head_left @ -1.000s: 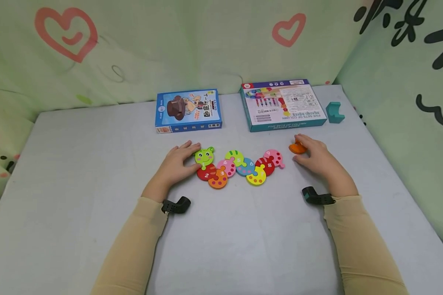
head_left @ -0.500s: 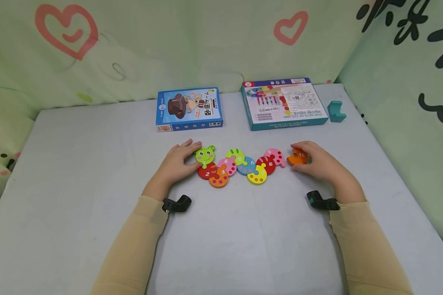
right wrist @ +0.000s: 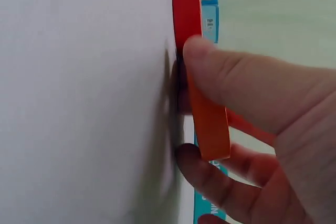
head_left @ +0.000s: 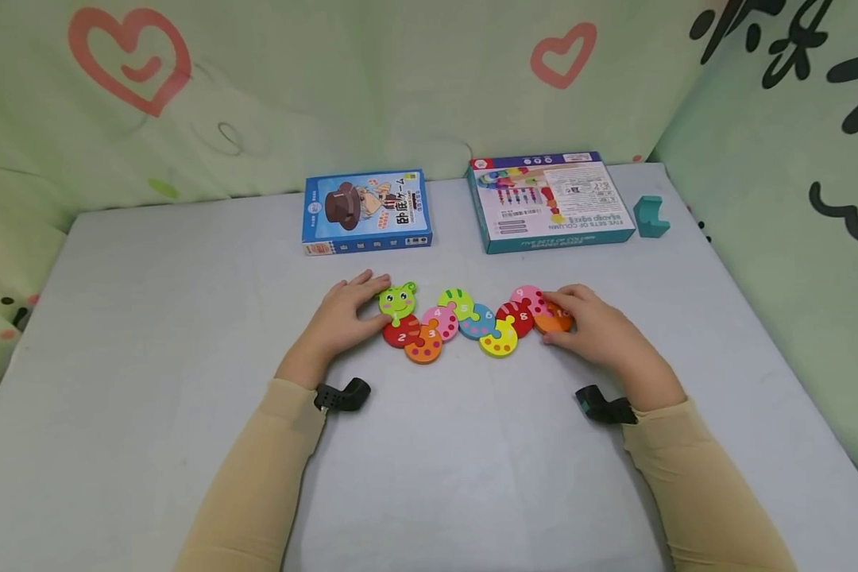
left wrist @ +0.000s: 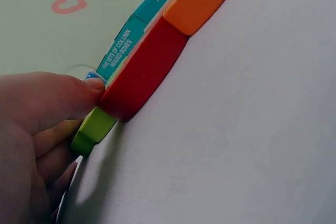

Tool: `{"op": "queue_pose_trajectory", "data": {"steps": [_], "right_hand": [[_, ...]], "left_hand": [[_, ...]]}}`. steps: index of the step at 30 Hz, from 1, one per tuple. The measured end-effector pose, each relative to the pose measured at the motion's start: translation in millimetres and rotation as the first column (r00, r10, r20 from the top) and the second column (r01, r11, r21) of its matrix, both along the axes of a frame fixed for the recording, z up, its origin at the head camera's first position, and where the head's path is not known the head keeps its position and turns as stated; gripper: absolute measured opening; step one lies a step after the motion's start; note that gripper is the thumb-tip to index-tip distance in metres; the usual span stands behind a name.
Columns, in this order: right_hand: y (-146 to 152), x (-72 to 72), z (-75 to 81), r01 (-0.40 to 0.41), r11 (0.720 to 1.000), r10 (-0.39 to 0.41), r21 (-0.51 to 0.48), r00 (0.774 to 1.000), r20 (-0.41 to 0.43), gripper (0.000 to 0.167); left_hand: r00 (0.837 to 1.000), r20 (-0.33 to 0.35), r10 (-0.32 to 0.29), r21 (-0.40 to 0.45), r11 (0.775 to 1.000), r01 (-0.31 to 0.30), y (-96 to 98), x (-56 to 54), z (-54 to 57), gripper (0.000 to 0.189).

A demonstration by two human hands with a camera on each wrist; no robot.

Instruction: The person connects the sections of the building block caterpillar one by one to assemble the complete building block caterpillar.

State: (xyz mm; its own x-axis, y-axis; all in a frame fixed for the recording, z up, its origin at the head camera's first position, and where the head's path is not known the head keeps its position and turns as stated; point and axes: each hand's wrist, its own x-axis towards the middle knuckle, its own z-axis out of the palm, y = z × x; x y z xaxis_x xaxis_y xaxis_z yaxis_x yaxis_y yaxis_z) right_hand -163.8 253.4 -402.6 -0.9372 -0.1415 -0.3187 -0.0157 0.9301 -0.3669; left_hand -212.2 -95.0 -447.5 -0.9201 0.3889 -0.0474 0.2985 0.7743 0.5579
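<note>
On the table lies a wavy row of numbered, colourful caterpillar puzzle pieces, interlocked side by side. My left hand holds the green caterpillar head piece at the row's left end, thumb near the red number 2 piece. At the other end my right hand pinches an orange puzzle piece between thumb and fingers, against the pink piece. The right wrist view shows this orange piece slightly tilted, one end close to the red piece. Fingers partly cover it.
Behind the row lie a blue game box and a larger teal-edged box. A small teal bracket-shaped object stands to the right of that box. A light green curtain with hearts hangs at the table's back edge.
My right hand has turned the orange piece and brought it leftward, from apart on the right to the pink piece at the row's end. My left hand has stayed at the head piece.
</note>
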Motion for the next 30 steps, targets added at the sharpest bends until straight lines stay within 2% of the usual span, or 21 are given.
{"op": "queue_pose_trajectory", "data": {"steps": [3,6,10,18,25,27,30], "right_hand": [[-1,0.8,-3.2,0.009,0.998,-0.007,0.058,0.999,-0.035,0.073],[0,1.5,-5.3,0.017,0.998,-0.014,0.065,0.999,-0.043,0.074],[1,0.7,-8.5,0.037,0.999,-0.037,0.012,0.999,-0.022,0.073],[4,-0.2,-14.9,0.04,0.999,-0.042,-0.036,0.998,-0.042,0.067],[8,1.6,-28.4,0.04,0.996,-0.044,-0.083,0.998,-0.039,0.067],[10,1.9,-30.2,0.03,0.995,-0.034,-0.094,0.999,-0.041,0.068],[14,1.9,-28.0,0.01,0.993,-0.011,-0.114,1.0,-0.014,0.08]], "left_hand": [[1.0,-0.001,0.0,0.005,1.0,0.0,0.8,0.1,-1.0,0.057],[1.0,0.0,-0.004,0.006,1.0,0.004,1.3,0.3,-1.9,0.057],[1.0,-0.003,-0.011,0.005,1.0,0.011,1.6,0.2,-2.9,0.057],[1.0,-0.001,-0.013,0.008,1.0,0.013,1.4,-0.6,-7.5,0.058],[1.0,0.013,-0.015,0.009,1.0,0.015,-0.4,3.3,-11.6,0.057],[1.0,0.016,-0.014,0.013,1.0,0.014,-0.4,4.1,-12.1,0.057],[1.0,0.025,-0.009,0.022,1.0,0.008,-0.2,4.9,-12.5,0.059]]}}
